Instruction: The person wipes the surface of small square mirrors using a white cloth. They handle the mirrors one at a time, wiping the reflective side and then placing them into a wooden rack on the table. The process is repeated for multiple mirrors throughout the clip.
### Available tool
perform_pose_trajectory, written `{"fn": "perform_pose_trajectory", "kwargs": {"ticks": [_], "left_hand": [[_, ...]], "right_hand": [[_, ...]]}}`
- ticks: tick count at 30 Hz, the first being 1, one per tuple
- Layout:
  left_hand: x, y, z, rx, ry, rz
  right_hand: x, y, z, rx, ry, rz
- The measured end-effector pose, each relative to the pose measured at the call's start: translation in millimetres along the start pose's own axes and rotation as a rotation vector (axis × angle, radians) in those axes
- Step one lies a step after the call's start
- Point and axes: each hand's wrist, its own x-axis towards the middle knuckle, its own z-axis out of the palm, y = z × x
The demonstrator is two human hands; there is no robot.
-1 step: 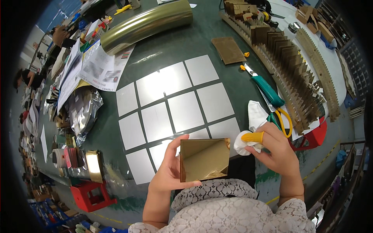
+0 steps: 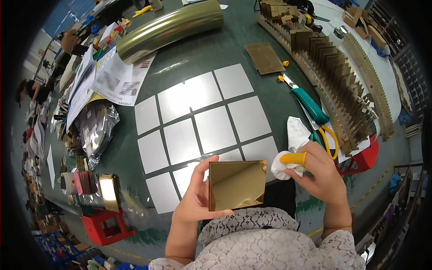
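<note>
My left hand grips a shiny gold mirror plate by its left edge, just above my lap. To its right, my right hand pinches a bunched white cloth, and a yellow finger cot covers one finger. The cloth is close to the plate's right edge but apart from it. Beyond both hands, several pale grey square sheets lie in rows on the green table; the plate and my left hand hide part of the nearest row.
At the right lie a green utility knife, yellow-handled scissors and a toothed rack of upright plates. A brown plate lies farther back, near a gold film roll. Papers cover the left. A red stool stands below.
</note>
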Motion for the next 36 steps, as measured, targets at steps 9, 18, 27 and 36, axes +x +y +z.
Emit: {"fn": "perform_pose_trajectory", "kwargs": {"ticks": [9,18,27,36], "left_hand": [[-0.1,2.8,4.6,-0.016,0.032,-0.053],[-1.1,1.4,3.5,-0.020,0.067,-0.066],[2.8,0.7,6.6,0.041,0.132,-0.059],[8.4,6.9,23.6,-0.061,0.280,-0.226]], "right_hand": [[1.1,-2.0,7.9,0.017,0.040,-0.005],[-2.2,0.8,11.0,-0.041,0.069,0.053],[-2.2,0.5,12.5,-0.021,0.145,0.091],[2.9,-9.8,24.4,0.068,0.182,0.079]]}}
